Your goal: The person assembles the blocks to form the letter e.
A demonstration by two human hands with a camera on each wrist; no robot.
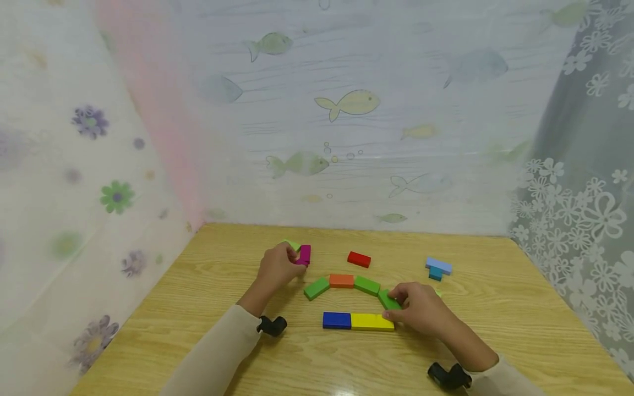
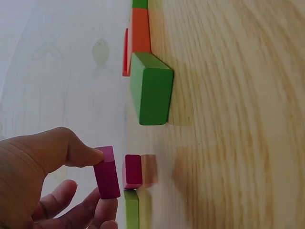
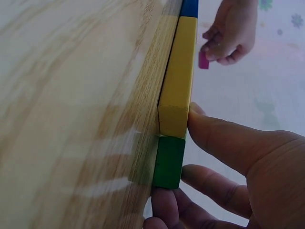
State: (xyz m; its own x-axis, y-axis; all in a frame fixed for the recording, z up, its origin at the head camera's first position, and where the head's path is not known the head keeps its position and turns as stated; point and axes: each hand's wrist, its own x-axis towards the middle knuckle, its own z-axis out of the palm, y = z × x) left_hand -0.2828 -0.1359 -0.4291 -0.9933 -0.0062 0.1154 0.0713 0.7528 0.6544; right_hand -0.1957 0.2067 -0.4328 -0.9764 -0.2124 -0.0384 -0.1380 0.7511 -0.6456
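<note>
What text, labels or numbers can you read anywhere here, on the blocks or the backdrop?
None: no words, numbers or brand marks are readable in any view.
The coloured blocks, such as the yellow block and the magenta block, have plain faces.
The backdrop shows only fish and flower pictures.

Light wooden table [image 1: 495,330] with visible grain, translucent white curtain with pale fish print [image 1: 346,104] behind it, flower-patterned sheet [image 1: 74,181] at the left, grey lace floral curtain [image 1: 584,181] at the right, soft even light, pink tint in the corner
</note>
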